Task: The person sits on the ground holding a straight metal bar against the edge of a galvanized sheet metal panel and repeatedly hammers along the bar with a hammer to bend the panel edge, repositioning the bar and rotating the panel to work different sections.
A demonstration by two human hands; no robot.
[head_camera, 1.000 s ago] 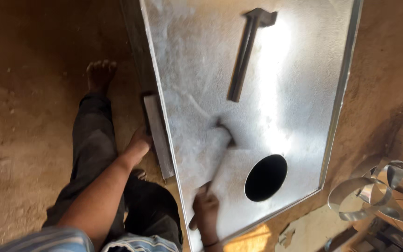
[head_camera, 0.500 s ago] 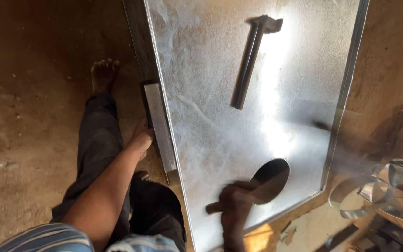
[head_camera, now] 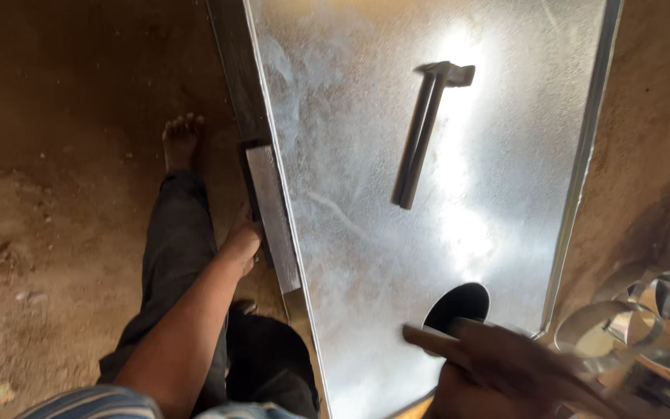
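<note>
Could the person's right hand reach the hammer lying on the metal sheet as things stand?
Probably not straight away: the right hand already grips a wooden handle, though bare sheet lies between it and the hammer.

Bare dirt floor [head_camera: 56, 194] all around, brownish and dusty with a few small pebbles and scraps. Strong light glares from the upper right. A tangle of curled metal strips [head_camera: 630, 326] sits at the lower right.
</note>
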